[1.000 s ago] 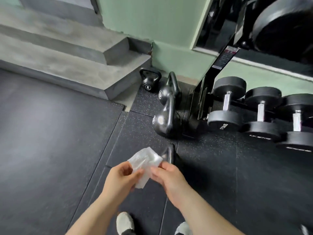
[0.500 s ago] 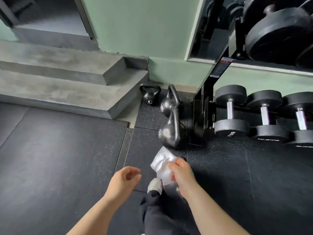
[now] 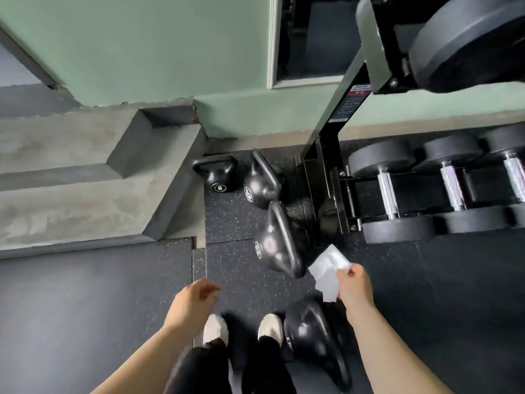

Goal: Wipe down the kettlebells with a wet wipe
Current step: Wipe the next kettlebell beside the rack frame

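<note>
Several black kettlebells stand in a line on the rubber floor: a small one marked 6 by the step, a larger one beside it, a bigger one in the middle, and the nearest by my right shoe. My right hand pinches a white wet wipe, held in the air between the middle and nearest kettlebells, touching neither. My left hand hovers to the left with loosely curled fingers, holding nothing.
A black dumbbell rack with several dumbbells stands at the right, close to the kettlebells. Concrete steps rise at the left. A green wall is behind. My white shoes stand just left of the nearest kettlebell.
My left hand let go of the wipe and dropped to the left. My right hand carried the wipe to the right. I stepped closer, so the nearest kettlebell now shows fully by my shoe.
</note>
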Available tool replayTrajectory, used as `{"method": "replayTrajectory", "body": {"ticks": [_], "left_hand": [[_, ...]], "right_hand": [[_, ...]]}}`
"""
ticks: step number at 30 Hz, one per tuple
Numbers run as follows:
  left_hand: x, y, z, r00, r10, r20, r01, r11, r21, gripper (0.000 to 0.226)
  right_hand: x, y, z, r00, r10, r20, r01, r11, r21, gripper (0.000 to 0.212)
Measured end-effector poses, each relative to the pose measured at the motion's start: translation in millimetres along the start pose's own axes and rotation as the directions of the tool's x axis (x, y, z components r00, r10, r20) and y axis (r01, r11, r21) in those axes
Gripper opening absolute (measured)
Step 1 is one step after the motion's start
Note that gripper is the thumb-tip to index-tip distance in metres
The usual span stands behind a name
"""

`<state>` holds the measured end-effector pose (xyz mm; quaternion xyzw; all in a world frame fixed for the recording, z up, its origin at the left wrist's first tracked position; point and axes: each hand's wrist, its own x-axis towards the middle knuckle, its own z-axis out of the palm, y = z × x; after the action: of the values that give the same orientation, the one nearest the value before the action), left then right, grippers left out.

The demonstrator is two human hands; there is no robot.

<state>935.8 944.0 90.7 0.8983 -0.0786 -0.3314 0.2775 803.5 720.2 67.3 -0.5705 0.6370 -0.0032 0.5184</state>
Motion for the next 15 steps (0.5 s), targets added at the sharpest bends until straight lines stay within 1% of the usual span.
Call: {"method": "replayTrajectory", "body": {"ticks": [2, 4, 5, 7, 9, 11, 13, 15], "left_hand": [[31, 2, 8, 0.997, -0.003, 0.072, -0.002, 0.998, 0.068, 0.019], [63, 3, 21, 0.99, 0.01, 0.141, -0.026, 0.994, 0.109, 0.019], [80, 3, 28, 0.985, 0.027, 0.173, -0.049, 0.991, 0.125, 0.018], [113, -1, 45, 0.972, 0.056, 0.228, -0.091, 0.985, 0.146, 0.018], [142, -9, 67, 0.968, 0.06, 0.243, -0.099, 0.983, 0.154, 0.017], [173, -23, 97, 0.971, 0.096, 0.217, -0.124, 0.985, 0.122, 0.017], [203, -38, 129, 0.973, 0.119, 0.197, -0.137, 0.987, 0.083, 0.022], [237, -51, 157, 0.969, 0.15, 0.195, -0.15, 0.989, -0.012, 0.028]], "right_hand": [[14, 5, 7, 0.996, 0.064, -0.064, -0.063, 0.998, 0.019, 0.016], [26, 15, 15, 0.989, 0.119, -0.088, -0.115, 0.992, 0.049, 0.01], [32, 18, 19, 0.986, 0.13, -0.1, -0.123, 0.989, 0.077, 0.009], [55, 23, 29, 0.981, 0.142, -0.135, -0.123, 0.983, 0.136, 0.015], [88, 33, 46, 0.967, 0.181, -0.177, -0.145, 0.969, 0.201, 0.026], [128, 46, 69, 0.957, 0.216, -0.192, -0.154, 0.943, 0.295, 0.029], [165, 57, 96, 0.969, 0.158, -0.188, -0.104, 0.957, 0.269, 0.025], [195, 61, 123, 0.987, 0.018, -0.159, 0.014, 0.98, 0.199, 0.015]]}}
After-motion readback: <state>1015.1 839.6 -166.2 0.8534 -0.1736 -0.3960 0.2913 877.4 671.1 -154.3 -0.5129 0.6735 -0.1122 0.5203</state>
